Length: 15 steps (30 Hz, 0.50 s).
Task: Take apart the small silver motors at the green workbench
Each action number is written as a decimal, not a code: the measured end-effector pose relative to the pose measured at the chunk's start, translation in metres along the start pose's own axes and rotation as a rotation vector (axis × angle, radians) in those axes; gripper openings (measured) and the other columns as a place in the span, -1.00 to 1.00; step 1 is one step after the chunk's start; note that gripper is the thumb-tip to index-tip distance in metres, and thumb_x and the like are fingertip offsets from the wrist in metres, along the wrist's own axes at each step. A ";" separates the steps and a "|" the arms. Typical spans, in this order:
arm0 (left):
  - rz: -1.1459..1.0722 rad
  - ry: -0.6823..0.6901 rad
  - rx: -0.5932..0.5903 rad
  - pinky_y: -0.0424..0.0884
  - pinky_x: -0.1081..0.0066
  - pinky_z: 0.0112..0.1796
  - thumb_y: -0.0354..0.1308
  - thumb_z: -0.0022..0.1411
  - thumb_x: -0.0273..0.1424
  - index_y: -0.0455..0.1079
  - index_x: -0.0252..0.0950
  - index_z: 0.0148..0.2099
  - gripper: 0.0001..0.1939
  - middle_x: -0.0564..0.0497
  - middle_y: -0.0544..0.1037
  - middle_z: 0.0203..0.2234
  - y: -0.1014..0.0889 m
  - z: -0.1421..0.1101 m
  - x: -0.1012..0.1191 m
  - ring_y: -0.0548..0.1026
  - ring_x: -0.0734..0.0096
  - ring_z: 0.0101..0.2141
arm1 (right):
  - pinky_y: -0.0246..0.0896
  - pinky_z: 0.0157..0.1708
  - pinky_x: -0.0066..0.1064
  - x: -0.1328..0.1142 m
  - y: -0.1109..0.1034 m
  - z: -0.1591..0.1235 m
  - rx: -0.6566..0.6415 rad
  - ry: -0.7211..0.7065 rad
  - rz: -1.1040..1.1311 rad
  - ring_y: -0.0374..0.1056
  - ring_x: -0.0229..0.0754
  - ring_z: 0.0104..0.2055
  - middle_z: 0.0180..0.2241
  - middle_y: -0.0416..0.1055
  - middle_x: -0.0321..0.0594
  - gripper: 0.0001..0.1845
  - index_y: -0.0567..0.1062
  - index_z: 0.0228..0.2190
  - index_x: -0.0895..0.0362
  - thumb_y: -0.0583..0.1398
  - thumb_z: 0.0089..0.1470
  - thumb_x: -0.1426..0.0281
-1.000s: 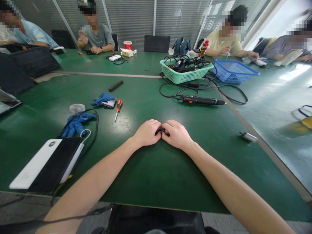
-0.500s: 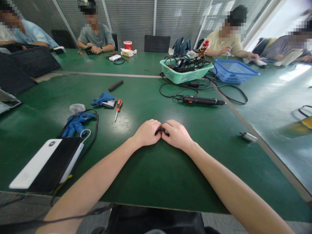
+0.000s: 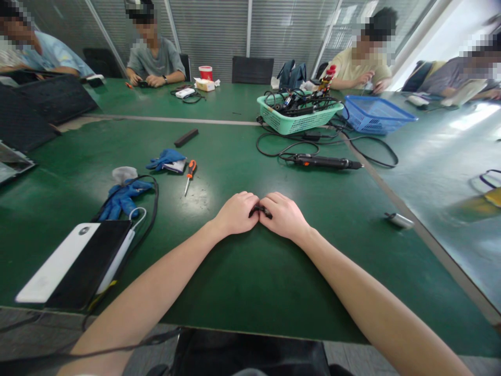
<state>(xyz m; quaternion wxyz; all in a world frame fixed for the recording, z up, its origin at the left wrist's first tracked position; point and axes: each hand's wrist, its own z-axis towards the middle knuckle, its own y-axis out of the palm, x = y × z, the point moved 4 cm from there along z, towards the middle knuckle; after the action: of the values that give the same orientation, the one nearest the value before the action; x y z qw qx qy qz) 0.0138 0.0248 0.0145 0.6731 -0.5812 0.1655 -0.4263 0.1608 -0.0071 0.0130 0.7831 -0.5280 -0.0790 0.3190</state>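
A long table (image 3: 250, 292) with a smooth, dark green top fills the view, its surface worn and shiny under the lights. On the far side sit a green plastic basket (image 3: 299, 124) heaped with tangled wires and a blue mesh basket (image 3: 376, 117). Below them, a black cable loops around a slim electric screwdriver (image 3: 324, 163). To the near left lies a flat white-and-black slab (image 3: 74, 263) with a thin white cord, beside crumpled blue gloves (image 3: 123, 201). An orange-handled screwdriver (image 3: 190, 176) lies further up, its steel shaft bare, and a small metal cylinder (image 3: 399, 220) rests near the right edge. At the center, the left hand (image 3: 237, 214) and right hand (image 3: 284, 215) meet knuckle to knuckle, fingers curled narrowly around a small black part (image 3: 260, 211). Most of the part is hidden, so its exact shape is hard to tell, but it looks curved and thin. Being so small, it could slip from the fingertips if the grip loosened, then drop onto the dark tabletop, where it would be hard to spot.
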 end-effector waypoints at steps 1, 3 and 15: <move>0.001 -0.003 0.003 0.38 0.22 -0.21 0.06 0.24 -0.43 0.26 -0.25 -0.30 -0.96 -0.04 0.44 -0.35 0.000 0.000 0.000 0.39 0.24 -0.28 | 0.27 -0.12 -0.25 0.000 0.000 0.000 0.001 0.001 0.000 0.33 -0.07 -0.19 -0.28 0.46 -0.15 -0.95 0.46 -0.31 0.09 0.17 0.19 0.43; 0.000 -0.004 0.003 0.38 0.22 -0.21 0.06 0.23 -0.42 0.26 -0.25 -0.30 -0.96 -0.05 0.44 -0.34 0.000 0.000 0.000 0.39 0.24 -0.28 | 0.26 -0.12 -0.26 -0.001 -0.001 0.001 0.004 0.000 0.001 0.33 -0.07 -0.19 -0.29 0.46 -0.15 -0.95 0.46 -0.31 0.09 0.17 0.19 0.43; 0.016 -0.017 0.012 0.37 0.23 -0.20 0.07 0.22 -0.42 0.26 -0.25 -0.30 -0.96 -0.05 0.45 -0.33 0.001 -0.001 -0.001 0.40 0.23 -0.26 | 0.25 -0.14 -0.26 -0.001 0.001 0.001 0.012 -0.016 -0.001 0.31 -0.07 -0.19 -0.28 0.45 -0.14 -0.93 0.48 -0.30 0.09 0.17 0.20 0.41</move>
<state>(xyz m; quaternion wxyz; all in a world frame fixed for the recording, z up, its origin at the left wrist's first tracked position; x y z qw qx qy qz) 0.0133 0.0251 0.0130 0.6813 -0.5794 0.1621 -0.4168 0.1595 -0.0068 0.0127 0.7857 -0.5207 -0.0837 0.3232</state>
